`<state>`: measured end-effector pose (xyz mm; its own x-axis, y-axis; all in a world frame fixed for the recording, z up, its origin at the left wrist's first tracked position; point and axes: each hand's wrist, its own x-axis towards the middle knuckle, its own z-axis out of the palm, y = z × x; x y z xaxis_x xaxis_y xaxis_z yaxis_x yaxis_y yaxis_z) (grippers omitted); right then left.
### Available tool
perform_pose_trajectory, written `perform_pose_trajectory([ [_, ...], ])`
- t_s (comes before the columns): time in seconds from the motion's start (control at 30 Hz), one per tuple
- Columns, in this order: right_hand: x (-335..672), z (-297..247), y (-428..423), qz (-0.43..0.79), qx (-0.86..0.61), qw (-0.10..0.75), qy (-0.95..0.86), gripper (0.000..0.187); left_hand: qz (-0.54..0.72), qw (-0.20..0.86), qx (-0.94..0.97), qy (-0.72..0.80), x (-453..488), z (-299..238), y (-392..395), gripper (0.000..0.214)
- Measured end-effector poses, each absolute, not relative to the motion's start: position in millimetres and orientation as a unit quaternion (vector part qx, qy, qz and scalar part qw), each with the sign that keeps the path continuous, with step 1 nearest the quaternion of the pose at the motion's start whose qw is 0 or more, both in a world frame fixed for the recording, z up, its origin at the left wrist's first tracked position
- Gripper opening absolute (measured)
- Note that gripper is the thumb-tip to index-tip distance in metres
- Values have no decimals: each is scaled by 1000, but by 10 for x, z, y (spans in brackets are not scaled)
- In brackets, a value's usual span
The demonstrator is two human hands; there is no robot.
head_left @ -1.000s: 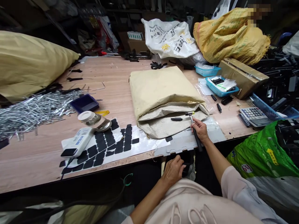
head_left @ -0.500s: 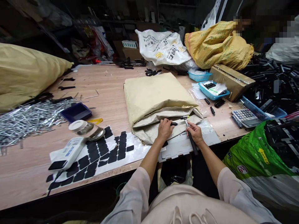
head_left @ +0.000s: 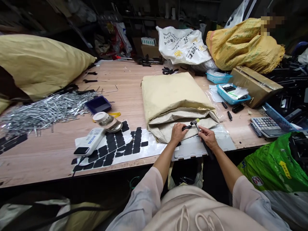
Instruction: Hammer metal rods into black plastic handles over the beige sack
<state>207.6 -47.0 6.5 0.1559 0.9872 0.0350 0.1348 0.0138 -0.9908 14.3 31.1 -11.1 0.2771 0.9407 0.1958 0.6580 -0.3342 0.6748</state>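
Observation:
My right hand (head_left: 208,137) is closed round the black handle of a small hammer (head_left: 197,125), whose metal head sits just above a thin black part (head_left: 186,127). That black part lies on the folded end of a tan paper sack (head_left: 172,96), and my left hand (head_left: 178,132) pinches its left end, fingers curled. Both hands rest on the sack's woven flap near the table's front edge. White backing sheets with black adhesive pads (head_left: 121,146) lie to the left of my left hand.
A pile of silver metal rods (head_left: 40,112), a dark blue tray (head_left: 98,104), a glass jar (head_left: 106,120) and a white device (head_left: 88,142) lie left. Blue baskets (head_left: 231,93), a cardboard box (head_left: 255,85), a calculator (head_left: 266,125) and a green bag (head_left: 271,162) stand right. Big sacks line the back.
My left hand came up from below the table edge onto the sack and took hold of the black part. The hammer head has closed in on that part.

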Motion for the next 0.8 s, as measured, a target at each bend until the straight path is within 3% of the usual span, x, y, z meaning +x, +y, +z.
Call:
perform_pose_trajectory([
  [0.67, 1950, 66, -501, 430, -543, 473, -545, 48, 271, 248, 759, 537, 160, -93, 318, 15],
  [0.8, 2007, 11, -485, 430, -543, 518, -502, 49, 281, 252, 758, 531, 157, -109, 310, 15],
])
